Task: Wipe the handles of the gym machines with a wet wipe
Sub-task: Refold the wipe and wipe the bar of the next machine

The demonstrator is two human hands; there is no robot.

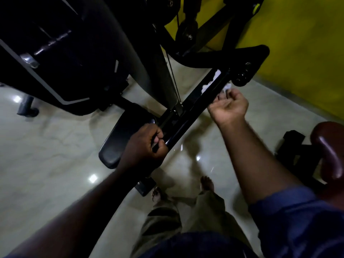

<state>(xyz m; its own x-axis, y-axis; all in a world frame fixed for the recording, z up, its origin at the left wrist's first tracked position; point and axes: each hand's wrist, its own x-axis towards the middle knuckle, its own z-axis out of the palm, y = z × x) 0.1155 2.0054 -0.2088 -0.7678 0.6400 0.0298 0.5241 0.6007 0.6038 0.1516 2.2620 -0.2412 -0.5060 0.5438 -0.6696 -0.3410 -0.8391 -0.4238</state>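
Head view, single frame, dim light, some motion blur on the right side.

We log a long black handle bar [188, 118] of a gym machine running diagonally from lower left up to upper right, above a pale glossy floor [55, 164].

Left grip [149, 142]: fingers curled tight around the lower end of the handle bar, knuckles toward the camera.

Right grip [229, 107]: palm turned up, just beside the upper stretch of the bar, with its fingers curled and pinching one end of the white wet wipe [205, 88].

We see the wet wipe draped over the bar's upper part. White patches show on both sides of the bar, and the near end is bunched at the right fingertips. We cannot tell how far round the bar it wraps.

Surroundings: a thin cable [172, 79] drops to the middle of the bar. A black seat pad [115, 146] lies just behind the left grip. A yellow wall [297, 43] stands at upper right and a maroon padded seat [327, 146] at the right edge. Bare feet [206, 183] stand on the floor below the bar.
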